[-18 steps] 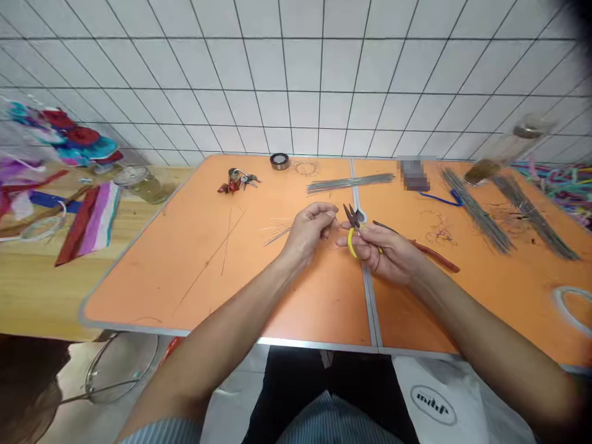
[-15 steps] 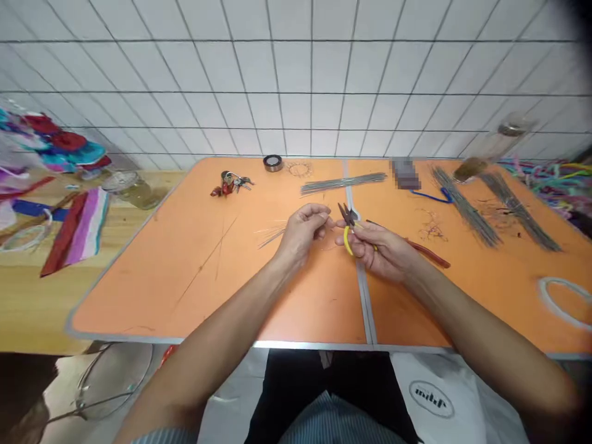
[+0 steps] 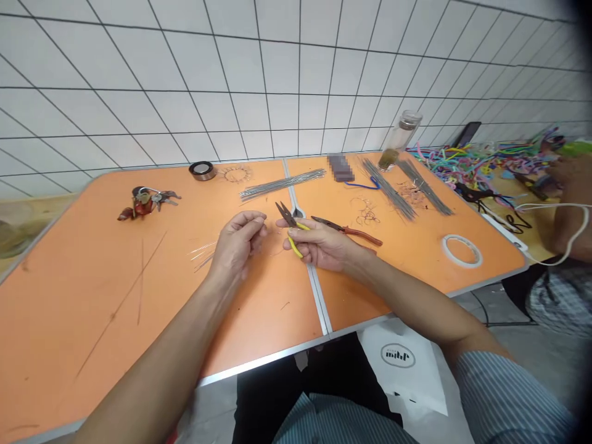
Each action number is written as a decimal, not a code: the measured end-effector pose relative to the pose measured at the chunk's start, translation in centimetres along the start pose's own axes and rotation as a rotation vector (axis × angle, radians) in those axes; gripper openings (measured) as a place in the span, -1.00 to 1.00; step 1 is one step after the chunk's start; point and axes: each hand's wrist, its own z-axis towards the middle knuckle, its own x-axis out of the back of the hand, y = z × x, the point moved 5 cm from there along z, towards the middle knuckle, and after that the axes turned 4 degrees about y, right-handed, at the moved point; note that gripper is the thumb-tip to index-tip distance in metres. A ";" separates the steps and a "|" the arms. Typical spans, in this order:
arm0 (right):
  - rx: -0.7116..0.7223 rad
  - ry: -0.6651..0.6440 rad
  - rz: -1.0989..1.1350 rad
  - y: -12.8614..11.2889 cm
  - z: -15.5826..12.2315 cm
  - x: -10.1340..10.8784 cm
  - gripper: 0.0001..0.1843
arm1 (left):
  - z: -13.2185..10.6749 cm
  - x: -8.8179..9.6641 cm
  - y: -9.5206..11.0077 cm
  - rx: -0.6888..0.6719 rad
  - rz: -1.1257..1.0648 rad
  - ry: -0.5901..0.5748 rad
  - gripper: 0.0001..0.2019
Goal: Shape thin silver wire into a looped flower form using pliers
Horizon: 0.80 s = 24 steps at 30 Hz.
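My right hand [image 3: 326, 246] is wrapped round small yellow-handled pliers [image 3: 287, 216], their dark jaws pointing up and away from me, slightly apart. Close by on the left, my left hand [image 3: 240, 243] is closed in a pinch, thumb against forefinger. A faint thin wire curves near its fingertips; its ends are too fine to follow. Several short wires [image 3: 202, 254] lie on the table beside my left wrist. Just beyond my right hand rest red-handled pliers [image 3: 361, 235], partly hidden by the hand.
The orange folding table [image 3: 263, 333] has a metal seam. On it are wire bundles [image 3: 283, 184], [image 3: 391, 191], a tape roll [image 3: 202, 171], keys [image 3: 150, 200], a white ring [image 3: 462, 251], tangled wire [image 3: 369, 214] and a glass bottle [image 3: 400, 139]. Another person's arm [image 3: 571, 209] is at the right.
The view has swung to the right, bringing another person's arm and the colourful craft pile into sight. Both hands keep nearly the same pose, with the yellow-handled pliers still in my right hand.
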 end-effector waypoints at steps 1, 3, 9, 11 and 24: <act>0.003 -0.002 -0.006 0.1 0.0 0.0 -0.65 | 0.0 0.0 0.0 0.003 0.004 -0.001 -0.76; 0.023 -0.001 -0.012 0.1 0.0 -0.1 -0.67 | 0.0 0.0 -0.1 0.008 0.009 -0.006 -0.77; 0.065 0.043 -0.044 0.0 -0.3 -0.4 -0.67 | -0.1 0.1 0.0 0.016 0.005 -0.015 -0.76; 0.043 0.045 -0.070 0.0 -0.4 -0.6 -0.59 | -0.1 0.1 0.0 0.009 0.006 -0.006 -0.76; 0.211 0.179 -0.474 -0.2 0.0 -0.1 -0.49 | 0.0 -0.1 -0.2 -0.018 -0.013 0.022 -0.73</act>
